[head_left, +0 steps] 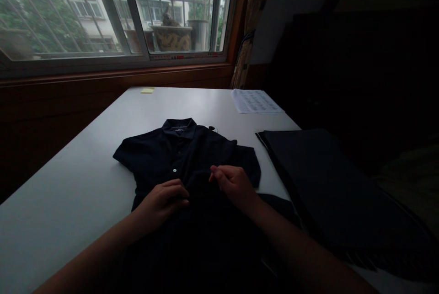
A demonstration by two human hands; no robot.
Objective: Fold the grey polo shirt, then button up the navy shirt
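Note:
A dark navy short-sleeved shirt (pixel 151 152) lies front up on the table, its collar toward the window and one pale button showing on the front. My left hand (pixel 166 200) is at the middle of the shirt's front, thumb and fingers bent together on the cloth beside the button strip. Above the shirt's right half is my right hand (pixel 235 185), its thumb pressed against curled fingers. Whether cloth is caught in that pinch is too dark to tell. The lower part of the shirt sinks into shadow between my forearms.
The white table (pixel 78 157) carries a stack of dark cloth (pixel 329 184) on the right. Printed sheets (pixel 257 101) lie at the far right corner, and a yellow sticky note (pixel 147 90) at the far left. A small round black-and-white item (pixel 213 129) peeks out behind the shirt's shoulder.

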